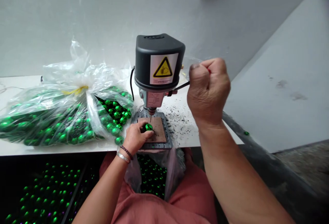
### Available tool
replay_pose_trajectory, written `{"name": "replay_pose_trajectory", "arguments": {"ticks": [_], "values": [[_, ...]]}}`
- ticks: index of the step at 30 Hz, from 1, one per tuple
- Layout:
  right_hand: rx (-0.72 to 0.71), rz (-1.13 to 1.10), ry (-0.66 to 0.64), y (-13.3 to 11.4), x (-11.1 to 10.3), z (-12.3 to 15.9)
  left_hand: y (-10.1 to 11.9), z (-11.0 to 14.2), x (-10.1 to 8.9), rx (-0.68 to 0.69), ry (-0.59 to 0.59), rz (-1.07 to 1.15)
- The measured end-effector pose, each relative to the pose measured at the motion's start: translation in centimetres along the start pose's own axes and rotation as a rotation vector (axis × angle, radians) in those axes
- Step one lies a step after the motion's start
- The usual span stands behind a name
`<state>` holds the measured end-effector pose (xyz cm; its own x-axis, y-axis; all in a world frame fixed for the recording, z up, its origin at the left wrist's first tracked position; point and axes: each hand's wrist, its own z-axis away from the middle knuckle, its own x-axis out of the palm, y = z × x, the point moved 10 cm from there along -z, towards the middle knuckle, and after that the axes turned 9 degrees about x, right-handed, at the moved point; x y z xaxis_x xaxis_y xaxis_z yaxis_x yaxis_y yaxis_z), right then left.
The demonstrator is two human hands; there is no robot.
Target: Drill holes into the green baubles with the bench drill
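Left hand (135, 137) holds a green bauble (148, 127) under its fingers (142, 127).

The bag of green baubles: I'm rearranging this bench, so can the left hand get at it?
Probably yes: the left hand, holding a green bauble on the drill press base, lies right beside the clear bag, with nothing between them.

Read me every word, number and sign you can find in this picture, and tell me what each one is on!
No words or numbers can be read clearly.
Yellow warning triangle with a black picture, no words: on the white sticker on the bench drill's black motor housing.
Small printed plate below the housing: too small and blurred to read.
Oval mark on top of the housing: too blurred to read.
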<state>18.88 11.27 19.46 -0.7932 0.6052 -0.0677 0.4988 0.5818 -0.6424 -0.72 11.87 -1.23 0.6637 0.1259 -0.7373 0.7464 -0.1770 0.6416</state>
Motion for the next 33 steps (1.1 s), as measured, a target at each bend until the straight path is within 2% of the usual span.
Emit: {"name": "replay_pose_trajectory", "arguments": {"ticks": [4, 6, 9, 12, 13, 15, 19, 23, 26, 29, 31, 33], "values": [[0.032, 0.016, -0.011, 0.4, 0.2, -0.1, 1.9, 2.5, -0.1, 0.1, -0.207, 0.062], [0.041, 0.025, -0.008, 0.5, 0.1, 0.1, 1.9, 3.0, -1.0, 0.099, -0.215, 0.076], [0.051, 0.022, -0.015, 0.5, 0.1, 0.2, 0.0, 1.8, -4.0, 0.048, -0.031, -0.051], [0.046, 0.003, -0.022, 0.5, 0.1, 0.2, -1.9, -0.1, -7.5, 0.032, 0.212, -0.354], [0.04, -0.002, -0.023, 0.5, 0.0, 0.2, -2.7, -0.7, -8.1, 0.001, 0.243, -0.457], [0.025, -0.008, -0.022, 0.5, 0.0, 0.3, -4.2, -1.9, -8.2, -0.057, 0.2, -0.584], [0.007, -0.032, -0.022, 0.6, -0.1, 0.3, -5.7, -3.2, -6.4, -0.08, 0.034, -0.614], [0.004, -0.039, -0.019, 0.6, -0.1, 0.4, -5.9, -4.0, -5.6, -0.034, 0.018, -0.612], [-0.016, -0.05, -0.013, 0.3, -0.1, 0.6, -5.3, -4.2, -6.1, 0.045, 0.071, -0.537], [-0.03, -0.063, -0.008, 0.3, -0.2, 0.7, -4.5, -3.2, -8.0, 0.039, 0.204, -0.319], [-0.029, -0.066, -0.005, 0.3, -0.2, 0.8, -4.3, -2.1, -8.4, -0.02, 0.245, -0.018], [-0.025, -0.073, 0.007, 0.3, -0.3, 0.8, -4.2, -1.3, -7.4, -0.099, 0.236, 0.38]]}}
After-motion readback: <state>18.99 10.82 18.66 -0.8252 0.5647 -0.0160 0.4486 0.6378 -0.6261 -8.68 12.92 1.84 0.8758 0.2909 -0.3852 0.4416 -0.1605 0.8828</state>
